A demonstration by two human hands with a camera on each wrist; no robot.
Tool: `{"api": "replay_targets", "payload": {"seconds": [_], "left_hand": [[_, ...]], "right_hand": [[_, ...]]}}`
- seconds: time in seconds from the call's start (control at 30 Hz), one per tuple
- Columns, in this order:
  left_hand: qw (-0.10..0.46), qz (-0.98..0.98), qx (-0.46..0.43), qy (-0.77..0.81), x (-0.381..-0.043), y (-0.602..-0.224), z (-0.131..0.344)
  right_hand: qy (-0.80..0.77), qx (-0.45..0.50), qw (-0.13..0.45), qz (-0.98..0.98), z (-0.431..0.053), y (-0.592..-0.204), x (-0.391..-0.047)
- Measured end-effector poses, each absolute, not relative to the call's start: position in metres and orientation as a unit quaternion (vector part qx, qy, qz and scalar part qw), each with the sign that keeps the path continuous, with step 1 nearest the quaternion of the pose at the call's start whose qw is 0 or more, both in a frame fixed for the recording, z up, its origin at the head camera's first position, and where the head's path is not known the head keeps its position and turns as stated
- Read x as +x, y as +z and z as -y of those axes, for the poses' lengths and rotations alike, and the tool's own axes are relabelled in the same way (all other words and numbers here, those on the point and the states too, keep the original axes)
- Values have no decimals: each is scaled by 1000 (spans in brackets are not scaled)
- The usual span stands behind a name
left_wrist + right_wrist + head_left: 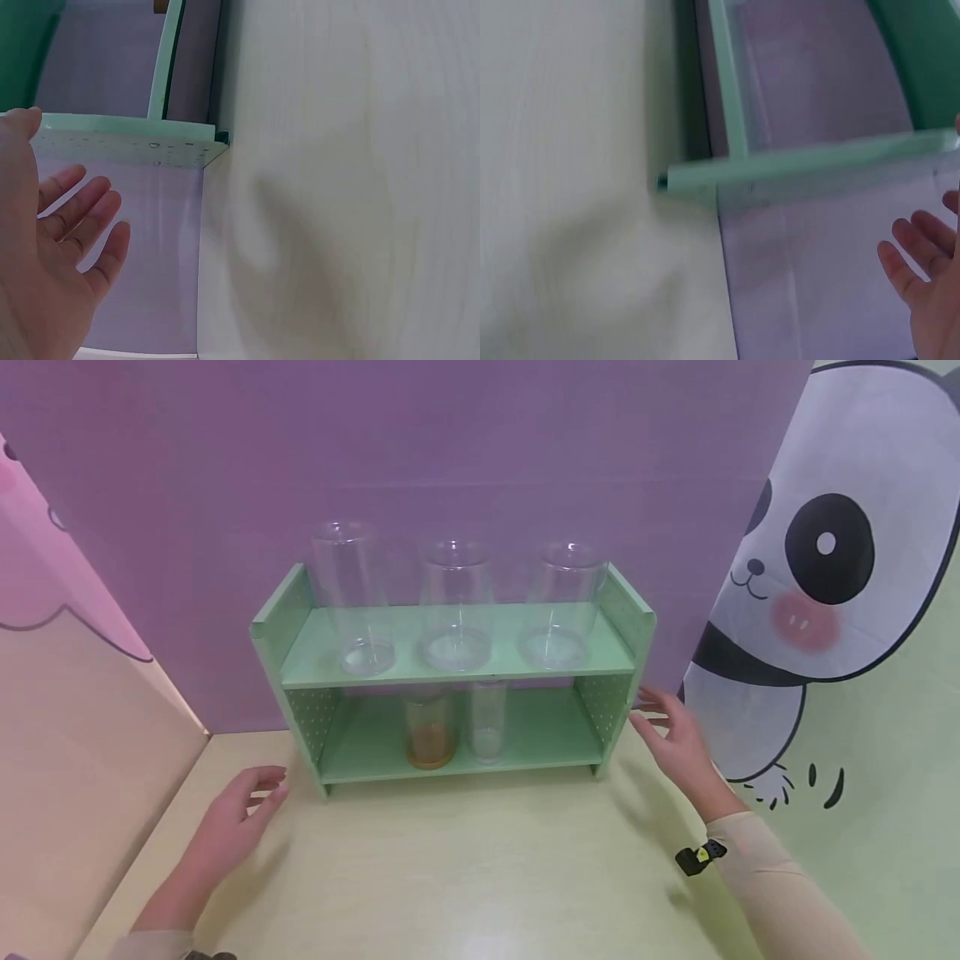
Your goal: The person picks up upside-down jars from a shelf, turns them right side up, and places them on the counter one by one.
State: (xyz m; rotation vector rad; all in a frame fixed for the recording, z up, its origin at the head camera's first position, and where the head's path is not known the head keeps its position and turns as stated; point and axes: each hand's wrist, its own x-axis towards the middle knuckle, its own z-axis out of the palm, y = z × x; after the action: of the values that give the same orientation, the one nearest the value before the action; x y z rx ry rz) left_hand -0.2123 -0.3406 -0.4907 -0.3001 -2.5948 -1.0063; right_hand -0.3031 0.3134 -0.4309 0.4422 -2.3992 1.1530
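The left hand (238,817) is over the tabletop (457,868), thumb and fingers loosely curved and apart, holding nothing. The right hand (673,742) is just beside the right side panel (633,652) of a two-tier green rack (543,727), its fingers parted and nothing gripped; whether it touches the panel cannot be told. The rack stands on the tabletop between the hands. Its upper tier bears three upright clear containers (456,610), the left one tallest; below stand an amber-based cup (430,735) and, just right, a narrow clear glass (487,722). Behind rises a purple backdrop (465,443).
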Motion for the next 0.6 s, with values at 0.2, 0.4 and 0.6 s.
{"api": "replay_targets", "payload": {"seconds": [0.2,0.4,0.6], "left_hand": [[170,909,-108,-364,-209,-495,338],[175,901,-111,-381,-207,-497,335],[173,901,-113,-381,-206,-497,330]], "right_hand": [[458,141,253,840,-289,-430,-300],[495,129,276,813,-274,-433,-299],[479,106,323,809,-265,-439,-302]]}}
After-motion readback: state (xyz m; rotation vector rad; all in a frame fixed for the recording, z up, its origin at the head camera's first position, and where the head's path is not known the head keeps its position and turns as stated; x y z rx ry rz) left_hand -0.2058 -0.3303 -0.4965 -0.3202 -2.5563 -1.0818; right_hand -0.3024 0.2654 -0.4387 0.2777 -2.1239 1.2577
